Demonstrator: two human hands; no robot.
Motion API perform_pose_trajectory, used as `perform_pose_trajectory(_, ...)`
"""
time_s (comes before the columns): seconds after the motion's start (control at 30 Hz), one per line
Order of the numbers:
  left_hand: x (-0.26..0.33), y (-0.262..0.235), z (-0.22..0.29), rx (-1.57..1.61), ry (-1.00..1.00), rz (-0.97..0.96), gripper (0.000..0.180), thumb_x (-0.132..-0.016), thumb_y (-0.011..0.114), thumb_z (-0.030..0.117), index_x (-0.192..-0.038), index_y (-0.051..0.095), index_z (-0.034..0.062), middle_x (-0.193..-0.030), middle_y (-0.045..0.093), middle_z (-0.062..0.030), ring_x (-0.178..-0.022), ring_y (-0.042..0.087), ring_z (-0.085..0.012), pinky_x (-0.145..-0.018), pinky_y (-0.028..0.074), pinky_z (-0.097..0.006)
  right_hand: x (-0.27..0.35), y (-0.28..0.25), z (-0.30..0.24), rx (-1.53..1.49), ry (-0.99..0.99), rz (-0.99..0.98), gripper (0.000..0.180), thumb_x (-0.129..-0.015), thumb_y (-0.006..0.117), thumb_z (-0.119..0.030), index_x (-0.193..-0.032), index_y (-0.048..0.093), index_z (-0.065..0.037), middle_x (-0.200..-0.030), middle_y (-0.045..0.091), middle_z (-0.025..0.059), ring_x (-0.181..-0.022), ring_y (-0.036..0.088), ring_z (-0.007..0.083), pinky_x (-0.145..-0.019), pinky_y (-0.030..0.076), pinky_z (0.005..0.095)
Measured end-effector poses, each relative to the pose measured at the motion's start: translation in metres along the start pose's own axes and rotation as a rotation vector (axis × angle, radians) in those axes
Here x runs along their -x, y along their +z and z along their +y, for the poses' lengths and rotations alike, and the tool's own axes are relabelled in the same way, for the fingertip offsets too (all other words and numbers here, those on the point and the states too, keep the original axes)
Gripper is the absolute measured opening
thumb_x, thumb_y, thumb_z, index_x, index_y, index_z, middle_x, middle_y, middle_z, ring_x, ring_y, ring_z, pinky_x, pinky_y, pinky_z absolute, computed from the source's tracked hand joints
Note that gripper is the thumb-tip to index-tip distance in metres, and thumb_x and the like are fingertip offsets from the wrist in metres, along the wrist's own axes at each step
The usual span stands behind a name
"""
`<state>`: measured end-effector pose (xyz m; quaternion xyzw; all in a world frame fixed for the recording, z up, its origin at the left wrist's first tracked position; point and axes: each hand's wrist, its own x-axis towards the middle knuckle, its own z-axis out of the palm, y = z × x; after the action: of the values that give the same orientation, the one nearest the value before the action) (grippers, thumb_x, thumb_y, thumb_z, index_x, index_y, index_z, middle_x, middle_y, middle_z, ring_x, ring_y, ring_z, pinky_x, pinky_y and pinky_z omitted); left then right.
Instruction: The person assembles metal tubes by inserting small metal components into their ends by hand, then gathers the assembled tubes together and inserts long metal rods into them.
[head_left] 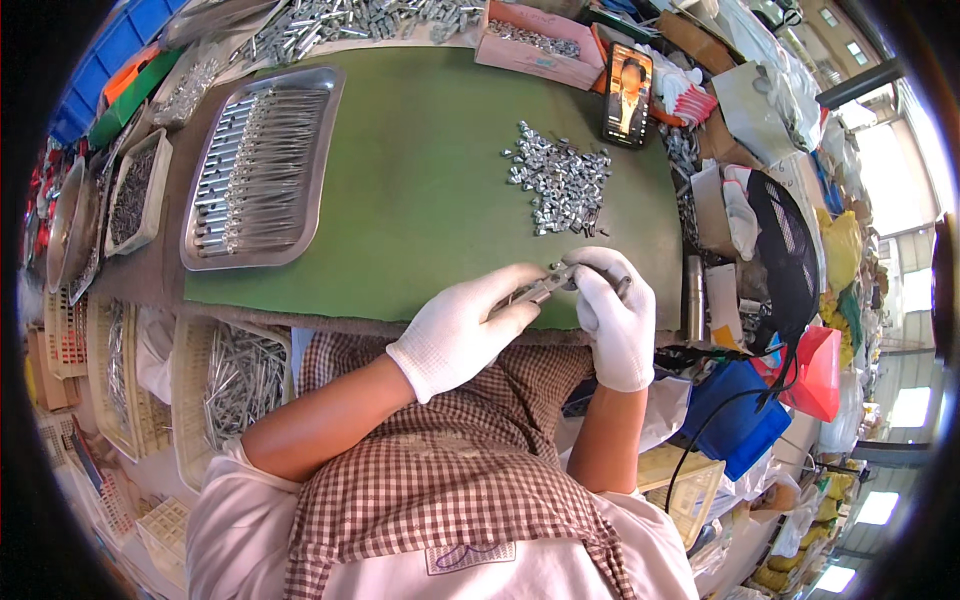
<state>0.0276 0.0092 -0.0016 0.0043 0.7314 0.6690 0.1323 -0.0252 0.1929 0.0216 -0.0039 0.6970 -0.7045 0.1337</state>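
Observation:
Both my hands wear white knit gloves and meet over the near edge of the green work mat (420, 200). My left hand (470, 325) is closed around a slim silvery metal part (541, 291), whose end sticks out past the thumb and forefinger toward the right. At that end my right hand (617, 320) is closed in a pinch, with a small dark piece (625, 286) showing between its fingers. Its exact kind is too small to make out. Just beyond my right hand lies a loose heap of small shiny metal pieces (560, 180).
A metal tray (325, 150) of neatly lined-up metal rods sits on the left. A phone (628, 95) leans at the back right beside a pink box (530, 45) of small parts. Baskets (185, 390) of metal rods stand below left; a blue bin (740, 420) stands below right.

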Motion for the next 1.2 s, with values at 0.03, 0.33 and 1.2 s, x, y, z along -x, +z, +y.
perform_pose_trajectory(0.03, 0.0, 0.001, 0.0, 0.098, -0.054, -0.031, 0.041, -0.102, 0.055, 0.014, -0.141, 0.051, 0.0033, -0.087, 0.06, -0.0022, -0.055, 0.05, -0.0061, -0.051, 0.043, -0.022, -0.001, 0.0, 0.0, 0.004, 0.0, -0.003, 0.016, -0.095, 0.06, -0.002, -0.109, 0.069, 0.0, -0.077, 0.056, -0.0069, -0.058, 0.038, -0.0014, -0.05, 0.026, 0.0185)
perform_pose_trajectory(0.33, 0.001, 0.004, -0.002, 0.512, -0.14, -0.209, 0.055, -0.103, 0.046, 0.011, -0.155, 0.032, 0.0009, -0.112, 0.062, -0.0115, -0.088, 0.072, -0.0185, -0.065, 0.06, -0.026, -0.016, -0.008, 0.008, -0.104, 0.121, -0.056, 0.019, -0.097, 0.057, -0.008, -0.112, 0.066, 0.001, -0.071, 0.049, -0.0071, -0.053, 0.036, 0.0002, -0.045, 0.023, 0.0191)
perform_pose_trajectory(1.2, 0.003, -0.039, 0.003, -0.667, 0.286, 0.03, 0.038, -0.093, 0.059, 0.011, -0.13, 0.063, 0.0155, -0.092, 0.066, -0.0062, -0.07, 0.068, -0.0193, -0.062, 0.057, -0.034, -0.007, -0.016, 0.025, 0.468, -0.401, 0.215, 0.012, -0.091, 0.071, -0.008, -0.102, 0.073, -0.003, -0.087, 0.072, 0.0007, -0.072, 0.062, 0.0099, -0.07, 0.051, 0.026)
